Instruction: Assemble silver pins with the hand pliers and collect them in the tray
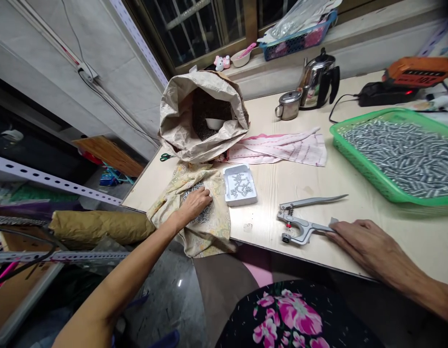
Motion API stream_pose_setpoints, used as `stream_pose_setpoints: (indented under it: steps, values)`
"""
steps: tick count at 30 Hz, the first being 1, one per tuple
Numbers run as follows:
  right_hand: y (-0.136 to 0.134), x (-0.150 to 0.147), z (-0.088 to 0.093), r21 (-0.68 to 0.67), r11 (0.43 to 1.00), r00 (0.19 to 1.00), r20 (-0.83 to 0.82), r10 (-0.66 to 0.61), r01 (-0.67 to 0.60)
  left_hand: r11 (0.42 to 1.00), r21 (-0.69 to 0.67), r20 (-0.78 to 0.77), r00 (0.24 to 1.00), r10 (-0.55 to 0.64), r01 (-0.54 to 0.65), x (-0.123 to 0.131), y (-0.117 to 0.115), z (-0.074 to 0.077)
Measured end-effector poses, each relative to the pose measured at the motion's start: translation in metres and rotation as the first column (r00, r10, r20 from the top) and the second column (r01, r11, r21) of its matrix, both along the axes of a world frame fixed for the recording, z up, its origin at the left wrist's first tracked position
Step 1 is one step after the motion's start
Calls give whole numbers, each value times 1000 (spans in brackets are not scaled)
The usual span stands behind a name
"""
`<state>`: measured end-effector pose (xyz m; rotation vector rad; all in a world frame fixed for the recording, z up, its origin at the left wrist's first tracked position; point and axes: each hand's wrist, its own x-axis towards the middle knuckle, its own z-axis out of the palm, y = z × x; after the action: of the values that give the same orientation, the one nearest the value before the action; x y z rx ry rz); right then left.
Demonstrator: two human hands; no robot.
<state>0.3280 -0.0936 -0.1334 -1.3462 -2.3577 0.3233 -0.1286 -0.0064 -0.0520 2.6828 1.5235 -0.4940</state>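
My left hand (196, 203) rests on a pile of small metal pieces (202, 216) on a yellowish patterned cloth (209, 240). Its fingers are bent together, and whatever is between them is hidden. Just right of that hand stands a small white tray (251, 199) with several short silvery pieces (240, 183) in it. My right hand (367, 241) is closed at the end of the lower handle of grey hand pliers (303, 227). These pliers have a spring and a red part at the head, and their handles are spread apart.
A large open paper sack (180, 140) with a white scoop (214, 123) inside stands behind the cloth. At right, a green basket (368, 169) holds many metal pieces. Farther back are a pink-white cloth (285, 149), a lidded mug (289, 107), a kettle (316, 79) and green-handled scissors (166, 157).
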Motion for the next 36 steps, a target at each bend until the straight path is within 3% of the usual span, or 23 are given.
stream_pose_setpoints:
  steps: [6,11,15,26,36]
  values:
    - [-1,-4,5,1,999,999,29,42,-42,999,10,-16,999,30,-30,1,6,-3]
    - [1,-2,-7,161,984,997,-4,74,-73,993,-30,-45,992,116,-117,4,4,1]
    - [1,-3,-13,180,981,997,-2,75,-73,985,-14,-63,983,174,-175,9,1,1]
    - [2,-7,-7,242,966,996,4,86,-84,944,84,45,947,317,-320,3,0,-6]
    - [3,-6,-12,264,961,996,23,83,-87,967,71,6,969,246,-246,7,-5,-5]
